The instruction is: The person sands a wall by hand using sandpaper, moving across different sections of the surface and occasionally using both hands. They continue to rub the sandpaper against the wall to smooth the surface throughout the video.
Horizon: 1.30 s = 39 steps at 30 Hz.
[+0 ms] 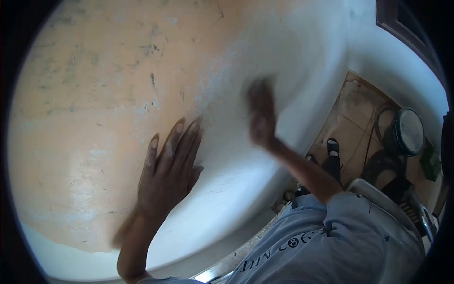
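Observation:
My left hand (168,177) lies flat on the wall (113,156), fingers stretched out and pointing up, with whitish dust on them. Under it the surface is peach-coloured with scuffs and dark chips. To its right, my right hand (262,116) is over the smooth white part of the wall (302,61). Motion smears that hand, so its fingers and anything in them cannot be made out. Around both hands, patchy white streaks run along the border between peach and white.
On the tiled floor (352,120) at the right stand a dark bucket (396,137) with a pale round top and a green box (429,163). A chair-like object (369,187) is close by my side. A dark frame (402,21) edges the upper right.

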Each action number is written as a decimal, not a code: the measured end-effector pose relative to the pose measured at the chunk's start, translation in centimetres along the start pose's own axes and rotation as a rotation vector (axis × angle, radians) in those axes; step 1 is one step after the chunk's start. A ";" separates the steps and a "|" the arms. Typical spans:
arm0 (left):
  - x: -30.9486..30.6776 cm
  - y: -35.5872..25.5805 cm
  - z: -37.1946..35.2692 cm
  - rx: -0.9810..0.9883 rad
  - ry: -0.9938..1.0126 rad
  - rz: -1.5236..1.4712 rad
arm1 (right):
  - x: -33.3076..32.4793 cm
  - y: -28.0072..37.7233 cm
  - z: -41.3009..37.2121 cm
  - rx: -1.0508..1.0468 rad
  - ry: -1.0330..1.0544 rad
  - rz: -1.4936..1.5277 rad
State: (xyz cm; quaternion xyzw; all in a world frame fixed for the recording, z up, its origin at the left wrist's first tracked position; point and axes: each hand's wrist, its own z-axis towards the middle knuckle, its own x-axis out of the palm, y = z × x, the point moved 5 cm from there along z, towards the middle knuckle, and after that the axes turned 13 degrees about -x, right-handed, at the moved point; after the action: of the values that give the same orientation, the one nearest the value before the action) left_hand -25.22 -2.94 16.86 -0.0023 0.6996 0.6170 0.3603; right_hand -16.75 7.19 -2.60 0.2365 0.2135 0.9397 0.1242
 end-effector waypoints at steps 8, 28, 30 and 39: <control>-0.2 0.0 0.4 -0.117 -0.121 0.082 | -0.1 1.2 -2.6 -0.493 0.461 0.041; -0.2 0.7 0.8 -0.320 -0.197 0.010 | 3.9 9.4 -8.0 -0.375 0.837 0.037; 0.0 0.6 0.7 -0.317 -0.216 0.014 | 3.3 7.2 -7.4 -0.440 0.861 0.192; 0.0 1.0 0.6 -0.309 -0.227 -0.037 | 2.0 4.3 -3.0 -0.162 0.185 -0.141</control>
State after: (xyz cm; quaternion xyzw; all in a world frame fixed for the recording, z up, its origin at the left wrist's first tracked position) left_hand -25.41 -2.17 17.73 -0.0009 0.5515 0.7065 0.4435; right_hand -20.55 3.04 -2.24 0.1224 0.1637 0.9606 0.1883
